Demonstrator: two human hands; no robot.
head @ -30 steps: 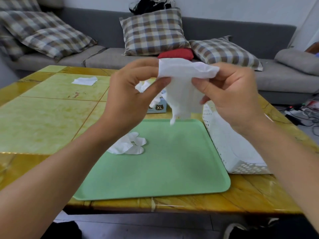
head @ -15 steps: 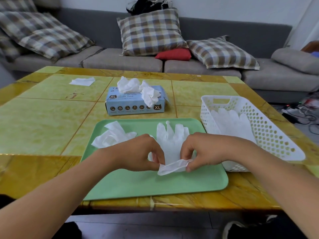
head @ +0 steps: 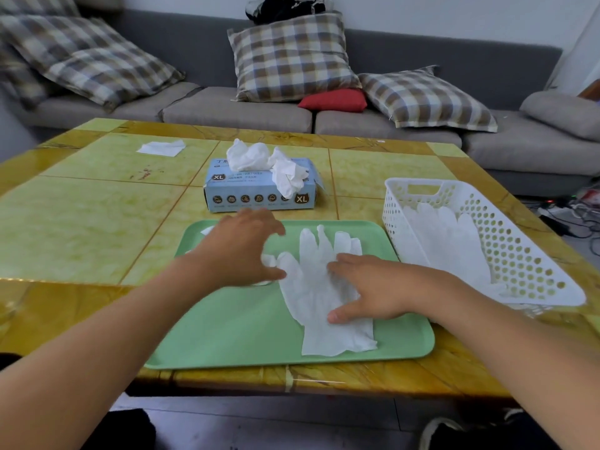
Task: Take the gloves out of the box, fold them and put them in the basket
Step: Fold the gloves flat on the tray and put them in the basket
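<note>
A white glove (head: 319,287) lies flat and spread out on the green tray (head: 233,332), fingers pointing away from me. My right hand (head: 367,287) presses on its palm with straight fingers. My left hand (head: 240,251) hovers over the tray's left part, fingers relaxed, covering most of a second white glove (head: 268,260). The light blue glove box (head: 259,190) stands behind the tray with crumpled gloves (head: 269,164) sticking out of its top. The white perforated basket (head: 532,254) at the right holds several white gloves.
A white tissue (head: 161,147) lies on the far left of the yellow-green table (head: 81,222). A grey sofa with checked cushions (head: 292,60) runs behind the table. Cables lie on the floor at the far right.
The glove came down from in front of my face to the tray. Both hands let go of its cuff; it now lies flat, with my right hand on it and my left hand moved left.
</note>
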